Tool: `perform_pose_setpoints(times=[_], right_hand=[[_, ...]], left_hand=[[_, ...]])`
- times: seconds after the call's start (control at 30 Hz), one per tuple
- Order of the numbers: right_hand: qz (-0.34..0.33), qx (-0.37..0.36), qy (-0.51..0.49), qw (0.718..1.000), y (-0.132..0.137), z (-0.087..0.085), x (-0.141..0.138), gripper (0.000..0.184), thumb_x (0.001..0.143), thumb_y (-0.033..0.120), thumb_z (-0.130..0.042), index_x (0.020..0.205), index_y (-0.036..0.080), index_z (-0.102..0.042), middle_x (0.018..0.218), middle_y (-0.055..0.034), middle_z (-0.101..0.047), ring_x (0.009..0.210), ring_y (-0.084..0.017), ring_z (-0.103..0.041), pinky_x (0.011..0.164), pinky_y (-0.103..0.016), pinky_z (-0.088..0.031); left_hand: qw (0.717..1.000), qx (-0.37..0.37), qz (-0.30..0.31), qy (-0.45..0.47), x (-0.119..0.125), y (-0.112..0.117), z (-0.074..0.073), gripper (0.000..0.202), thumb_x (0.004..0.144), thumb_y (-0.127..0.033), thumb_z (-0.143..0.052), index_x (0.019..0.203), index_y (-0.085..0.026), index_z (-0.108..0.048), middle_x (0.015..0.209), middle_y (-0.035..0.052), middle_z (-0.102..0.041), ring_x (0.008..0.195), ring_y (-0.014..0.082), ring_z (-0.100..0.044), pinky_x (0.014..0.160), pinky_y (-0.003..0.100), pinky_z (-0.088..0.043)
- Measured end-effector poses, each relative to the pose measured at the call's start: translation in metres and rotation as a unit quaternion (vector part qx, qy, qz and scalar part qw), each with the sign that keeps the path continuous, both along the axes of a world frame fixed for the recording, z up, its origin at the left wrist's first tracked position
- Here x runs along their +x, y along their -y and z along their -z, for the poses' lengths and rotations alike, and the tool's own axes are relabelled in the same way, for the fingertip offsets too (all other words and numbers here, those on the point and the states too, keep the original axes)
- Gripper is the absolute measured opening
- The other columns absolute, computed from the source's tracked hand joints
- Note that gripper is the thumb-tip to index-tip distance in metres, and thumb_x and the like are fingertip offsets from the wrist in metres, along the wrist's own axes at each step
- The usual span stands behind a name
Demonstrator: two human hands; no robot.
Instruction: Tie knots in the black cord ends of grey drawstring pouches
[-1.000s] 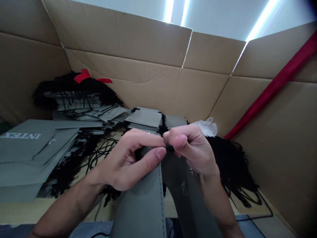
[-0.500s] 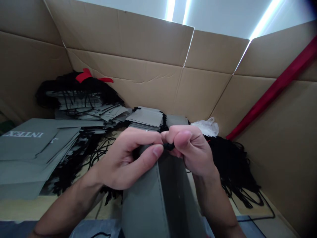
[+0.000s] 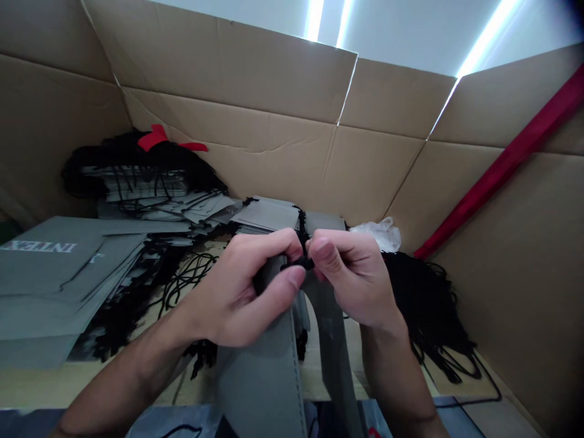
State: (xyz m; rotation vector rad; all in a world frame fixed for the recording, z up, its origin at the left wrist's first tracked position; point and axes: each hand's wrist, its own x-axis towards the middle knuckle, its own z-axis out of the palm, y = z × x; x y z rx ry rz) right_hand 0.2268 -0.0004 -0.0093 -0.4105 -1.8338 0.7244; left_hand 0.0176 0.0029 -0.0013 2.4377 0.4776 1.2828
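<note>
A grey paper bag (image 3: 262, 377) stands upright in front of me, its top toward my hands. My left hand (image 3: 241, 292) is closed at the bag's top edge, with thumb and forefinger pinching a short black cord (image 3: 298, 263). Close against it on the right, my right hand (image 3: 358, 280) is also closed, pinching the cord's other part between thumb and fingers. Its fingertips partly hide the cord. Between the bag's front panel and a narrow grey panel (image 3: 335, 347) on the right, a gap shows the table behind.
Flat grey bags with white lettering (image 3: 36, 280) are stacked at left, black cords along their edges. More bags (image 3: 269, 214) lie behind my hands. A heap of black cords (image 3: 426, 310) lies right, near a clear plastic bag (image 3: 381, 234). Cardboard walls (image 3: 274, 140) enclose the table.
The bag's panels have spread apart, opening a gap between them. The black cord has shifted slightly left, and my left thumb now presses over it. Both hands stay close together.
</note>
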Motion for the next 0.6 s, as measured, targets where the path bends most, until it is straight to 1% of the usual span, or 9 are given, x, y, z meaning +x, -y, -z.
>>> perform_pose_setpoints(times=[0.03, 0.1, 0.2, 0.3, 0.43, 0.5, 0.6], right_hand=[[0.012, 0.011, -0.005, 1.000, 0.000, 0.000, -0.001, 0.051, 0.118, 0.035, -0.069, 0.073, 0.019, -0.052, 0.068, 0.0049, -0.045, 0.063, -0.009, -0.040, 0.060, -0.026, -0.035], [0.028, 0.024, -0.012, 0.999, 0.001, 0.001, -0.004, 0.051, 0.118, 0.029, -0.069, 0.072, 0.018, -0.048, 0.067, 0.0057, -0.041, 0.064, -0.008, -0.037, 0.059, -0.024, -0.033], [0.033, 0.032, -0.006, 0.999, 0.001, 0.001, -0.005, 0.051, 0.120, 0.027, -0.065, 0.072, 0.018, -0.048, 0.067, 0.0060, -0.040, 0.063, -0.007, -0.035, 0.057, -0.022, -0.031], [0.044, 0.037, -0.006, 0.998, 0.001, -0.001, -0.006, 0.050, 0.119, 0.025, -0.066, 0.072, 0.017, -0.050, 0.068, 0.0060, -0.043, 0.063, -0.006, -0.036, 0.057, -0.022, -0.032], [0.043, 0.032, -0.013, 0.998, 0.003, -0.003, -0.006, 0.049, 0.118, 0.027, -0.067, 0.072, 0.018, -0.051, 0.067, 0.0060, -0.043, 0.061, -0.006, -0.036, 0.056, -0.022, -0.033], [0.027, 0.022, -0.010, 0.999, 0.004, -0.003, -0.006, 0.051, 0.120, 0.028, -0.063, 0.072, 0.017, -0.051, 0.066, 0.0057, -0.044, 0.061, -0.006, -0.037, 0.056, -0.021, -0.034], [-0.008, 0.003, -0.024, 1.000, 0.004, 0.000, -0.007, 0.051, 0.121, 0.029, -0.063, 0.072, 0.018, -0.052, 0.066, 0.0052, -0.046, 0.061, -0.007, -0.039, 0.057, -0.022, -0.035]], left_hand=[[1.000, 0.026, -0.014, -0.003, 0.001, -0.001, 0.002, 0.015, 0.107, -0.024, -0.061, 0.093, -0.021, -0.058, 0.074, -0.0083, -0.049, 0.063, 0.0086, -0.042, 0.059, 0.024, -0.037], [0.996, 0.080, -0.034, -0.010, 0.003, -0.004, 0.007, 0.017, 0.111, -0.029, -0.064, 0.098, -0.020, -0.059, 0.076, -0.0084, -0.050, 0.064, 0.0089, -0.043, 0.059, 0.025, -0.037], [0.986, 0.153, -0.055, -0.032, 0.005, -0.008, 0.012, 0.025, 0.121, -0.033, -0.052, 0.101, -0.020, -0.059, 0.080, -0.0056, -0.057, 0.067, 0.0108, -0.051, 0.062, 0.028, -0.040], [0.975, 0.204, -0.076, -0.049, 0.006, -0.009, 0.014, 0.026, 0.124, -0.030, -0.045, 0.104, -0.020, -0.058, 0.083, -0.0032, -0.061, 0.069, 0.0129, -0.053, 0.063, 0.030, -0.042], [0.960, 0.254, -0.096, -0.063, 0.007, -0.008, 0.014, 0.026, 0.124, -0.027, -0.040, 0.103, -0.021, -0.054, 0.080, -0.0039, -0.056, 0.066, 0.0134, -0.050, 0.061, 0.031, -0.041], [0.954, 0.273, -0.101, -0.066, 0.008, -0.007, 0.014, 0.026, 0.124, -0.025, -0.038, 0.102, -0.022, -0.052, 0.078, -0.0047, -0.054, 0.064, 0.0132, -0.048, 0.060, 0.031, -0.039], [0.953, 0.282, -0.094, -0.055, 0.008, -0.008, 0.015, 0.025, 0.123, -0.023, -0.037, 0.101, -0.023, -0.048, 0.077, -0.0057, -0.055, 0.060, 0.0126, -0.045, 0.056, 0.031, -0.035]])
